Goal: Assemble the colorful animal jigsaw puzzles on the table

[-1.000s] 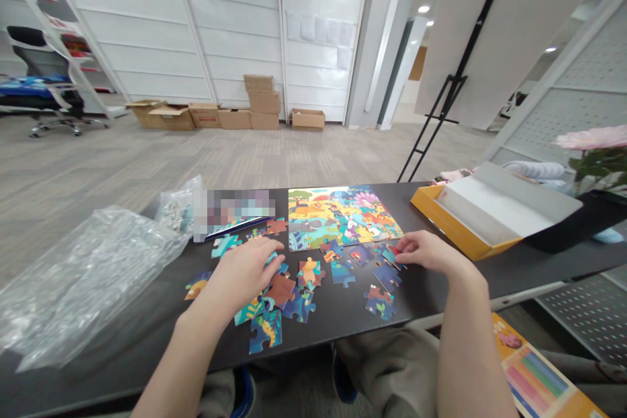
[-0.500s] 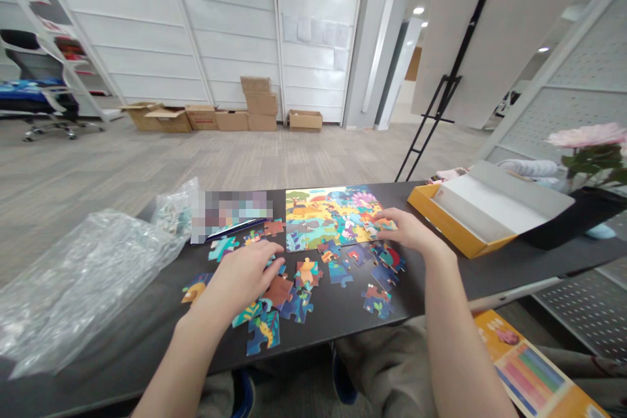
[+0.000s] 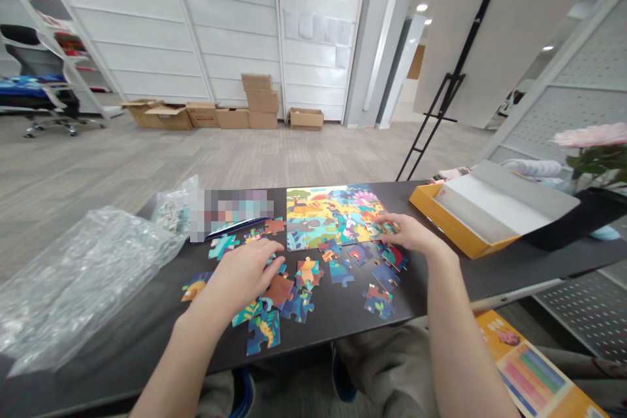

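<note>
A partly built colourful jigsaw (image 3: 328, 212) lies at the far middle of the black table (image 3: 122, 333). Several loose puzzle pieces (image 3: 294, 287) are scattered in front of it. My left hand (image 3: 245, 271) rests palm down on the loose pieces, fingers stretched and slightly curled. My right hand (image 3: 409, 232) sits at the lower right corner of the assembled jigsaw, fingertips pinched on a puzzle piece (image 3: 385, 228) there.
Crinkled clear plastic bags (image 3: 83, 274) lie at the left. An open orange box (image 3: 484, 212) stands at the right, beside a dark pot with a pink flower (image 3: 592, 137). A printed sheet (image 3: 533, 372) lies by my right knee. An easel (image 3: 450, 78) stands behind.
My right hand has moved from the loose pieces up to the lower right corner of the assembled jigsaw with a piece. My left hand has stayed in place.
</note>
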The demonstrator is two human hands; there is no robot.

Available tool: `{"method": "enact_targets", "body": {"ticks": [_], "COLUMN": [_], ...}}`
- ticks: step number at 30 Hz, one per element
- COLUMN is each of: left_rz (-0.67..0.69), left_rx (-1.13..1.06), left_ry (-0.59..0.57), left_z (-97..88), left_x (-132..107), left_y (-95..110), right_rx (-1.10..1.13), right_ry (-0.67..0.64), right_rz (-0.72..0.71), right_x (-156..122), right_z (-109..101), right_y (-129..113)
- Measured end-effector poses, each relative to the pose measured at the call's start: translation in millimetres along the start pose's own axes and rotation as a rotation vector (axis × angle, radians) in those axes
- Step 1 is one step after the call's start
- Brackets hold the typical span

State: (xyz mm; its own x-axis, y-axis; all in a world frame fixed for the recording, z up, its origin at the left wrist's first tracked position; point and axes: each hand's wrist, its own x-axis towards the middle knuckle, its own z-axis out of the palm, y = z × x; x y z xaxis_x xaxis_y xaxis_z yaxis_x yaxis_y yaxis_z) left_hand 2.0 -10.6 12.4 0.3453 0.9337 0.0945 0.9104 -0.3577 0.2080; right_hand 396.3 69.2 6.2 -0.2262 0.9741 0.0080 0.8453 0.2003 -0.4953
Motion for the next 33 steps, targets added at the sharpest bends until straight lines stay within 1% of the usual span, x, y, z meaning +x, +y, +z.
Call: {"method": "enact_targets", "body": {"ticks": [9,13,20,28,33], "left_rz": [0.002,0.006,0.018,0.015,0.018], "left_rx": [-0.013,-0.009,-0.019,-0.009,-0.011], "left_ry": [-0.007,-0.009,0.012,-0.01,0.005], "left_z": [-0.8,-0.6,0.5,0.2,1.6], "left_x": [0,0,-1,0,0], "left_y": [1,1,-1,-2,-3], "right_rx": [0.024,-0.005,-0.018,0.012,0.006], "right_ry": [0.039,0.064,0.112,0.08,0.073], "right_rz": [-0.032,-0.022,-0.051,-0.045,-0.005], "right_x": [1,-1,-2,-2,-4], "right_z": [5,5,8,6,4], "right_y": [9,11,20,19,19]}}
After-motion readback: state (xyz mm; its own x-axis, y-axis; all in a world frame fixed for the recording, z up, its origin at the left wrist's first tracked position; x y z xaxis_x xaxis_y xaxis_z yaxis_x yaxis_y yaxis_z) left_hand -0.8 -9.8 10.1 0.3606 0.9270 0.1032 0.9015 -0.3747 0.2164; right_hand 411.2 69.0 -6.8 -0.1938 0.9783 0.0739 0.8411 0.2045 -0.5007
